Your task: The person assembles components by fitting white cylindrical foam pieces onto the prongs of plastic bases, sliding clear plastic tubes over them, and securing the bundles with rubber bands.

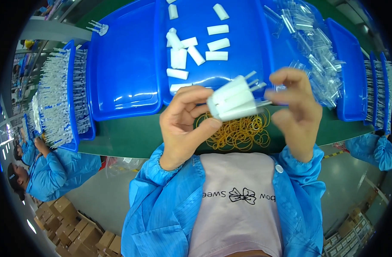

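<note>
White plastic tubes, a bundle [235, 99], sit pinched in the left hand [184, 124] mid-frame; the right hand [295, 112], fingers curled, steadies their pins above yellow rubber bands [239, 133].

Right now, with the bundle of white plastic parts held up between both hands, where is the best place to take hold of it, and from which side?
Probably around the white bodies of the bundle, from its lower left end, where the left hand already wraps it. The thin prongs stick out up and to the right near the right hand, so that end gives little to hold. A grip across the thick stacked bodies should keep them together.
</note>
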The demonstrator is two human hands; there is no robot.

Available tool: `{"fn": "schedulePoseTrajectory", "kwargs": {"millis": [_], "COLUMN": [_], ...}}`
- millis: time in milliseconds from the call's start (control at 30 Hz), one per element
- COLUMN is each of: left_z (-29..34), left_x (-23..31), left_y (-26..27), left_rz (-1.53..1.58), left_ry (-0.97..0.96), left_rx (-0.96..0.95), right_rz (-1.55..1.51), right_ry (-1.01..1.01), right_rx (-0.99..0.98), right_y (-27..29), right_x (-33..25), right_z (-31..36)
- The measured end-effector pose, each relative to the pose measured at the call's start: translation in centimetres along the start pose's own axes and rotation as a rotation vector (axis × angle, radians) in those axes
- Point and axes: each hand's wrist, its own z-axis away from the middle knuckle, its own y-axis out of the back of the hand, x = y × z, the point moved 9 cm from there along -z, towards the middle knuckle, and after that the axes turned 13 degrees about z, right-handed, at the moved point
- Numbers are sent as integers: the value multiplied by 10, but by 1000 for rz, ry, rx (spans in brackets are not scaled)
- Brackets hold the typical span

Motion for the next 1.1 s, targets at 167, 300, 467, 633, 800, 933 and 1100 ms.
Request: {"fn": "schedulePoseTrajectory", "kwargs": {"millis": [167, 300, 467, 633, 800, 933, 1100], "left_z": [-5, -4, -2, -2, -3, -1, 2], "left_x": [8, 12, 14, 17, 28, 34, 36], "left_y": [6, 1, 6, 11, -5, -13, -15], "left_rz": [27, -10, -17, -101, -296, -355, -366], "left_ry": [-44, -54, -67, -96, -237, -302, -340], "left_rx": [49, 42, 69, 79, -7, -57, -64], "right_rz": [487, 1351, 1368, 201, -400, -381, -443], "right_ry": [30, 329, 342, -99, -196, -171, -240], "right_rx": [73, -21, -67, 20, -23, -45, -44], "right_y": [36, 26, 17, 31, 5, -8, -10], "right_x": [51, 98, 105, 65, 14, 13, 20], "right_z": [-59, -79, -81, -71, -32, -21, -12]}}
